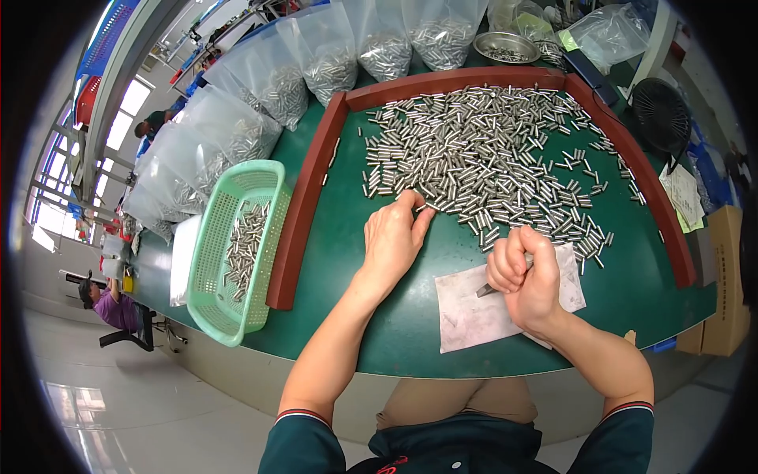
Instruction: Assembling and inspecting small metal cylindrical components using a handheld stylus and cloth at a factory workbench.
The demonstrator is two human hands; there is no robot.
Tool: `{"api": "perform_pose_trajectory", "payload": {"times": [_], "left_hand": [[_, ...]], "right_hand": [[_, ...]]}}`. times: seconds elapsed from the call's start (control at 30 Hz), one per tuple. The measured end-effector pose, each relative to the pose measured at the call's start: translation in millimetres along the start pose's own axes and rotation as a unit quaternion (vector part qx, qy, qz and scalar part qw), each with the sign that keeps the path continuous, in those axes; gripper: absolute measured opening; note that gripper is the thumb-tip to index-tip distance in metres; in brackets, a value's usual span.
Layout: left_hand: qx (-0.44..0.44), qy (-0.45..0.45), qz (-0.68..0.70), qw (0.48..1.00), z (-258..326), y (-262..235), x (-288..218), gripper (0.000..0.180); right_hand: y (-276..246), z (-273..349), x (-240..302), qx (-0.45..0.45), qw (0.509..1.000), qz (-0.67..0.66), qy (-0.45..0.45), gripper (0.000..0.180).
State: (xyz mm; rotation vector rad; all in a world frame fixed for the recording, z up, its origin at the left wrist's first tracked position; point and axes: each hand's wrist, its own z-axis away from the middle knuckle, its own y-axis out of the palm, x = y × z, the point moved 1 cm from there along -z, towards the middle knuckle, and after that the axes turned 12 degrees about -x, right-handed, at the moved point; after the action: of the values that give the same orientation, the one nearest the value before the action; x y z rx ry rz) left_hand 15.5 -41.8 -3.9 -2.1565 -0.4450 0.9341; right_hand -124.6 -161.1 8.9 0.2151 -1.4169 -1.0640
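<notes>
A wide heap of short silvery metal pins [474, 150] lies spread over the green tabletop. At the heap's near-left edge my left hand [395, 237] pinches a metal pin [424, 206] between thumb and forefinger. My right hand [527, 276] is closed in a fist around a narrow dark metal tool [485, 291]. Only the tool's flat tip shows below the fingers; its kind is hidden. Under that hand lies a stained whitish cloth or sheet of paper [462, 320], near the table's front edge.
A dark red wooden frame [286, 261] borders the heap on three sides. Left of it stands a light green plastic basket [207, 292] holding more pins. Clear bags of pins [328, 67] line the back and left. A metal bowl [505, 39] and black fan [660, 117] stand behind.
</notes>
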Motion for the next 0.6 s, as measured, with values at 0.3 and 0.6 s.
{"api": "perform_pose_trajectory", "payload": {"times": [0.3, 0.6], "left_hand": [[0.093, -0.025, 0.059, 0.994, 10.8, -9.9, -11.2, 0.018], [0.180, -0.059, 0.092, 0.978, 12.0, -23.2, -15.1, 0.018]], "right_hand": [[-2.6, -0.5, 0.9, 0.010, 1.000, -0.006, 0.006, 0.038], [-2.4, -1.2, 1.4, 0.024, 1.000, -0.005, 0.000, 0.038]]}}
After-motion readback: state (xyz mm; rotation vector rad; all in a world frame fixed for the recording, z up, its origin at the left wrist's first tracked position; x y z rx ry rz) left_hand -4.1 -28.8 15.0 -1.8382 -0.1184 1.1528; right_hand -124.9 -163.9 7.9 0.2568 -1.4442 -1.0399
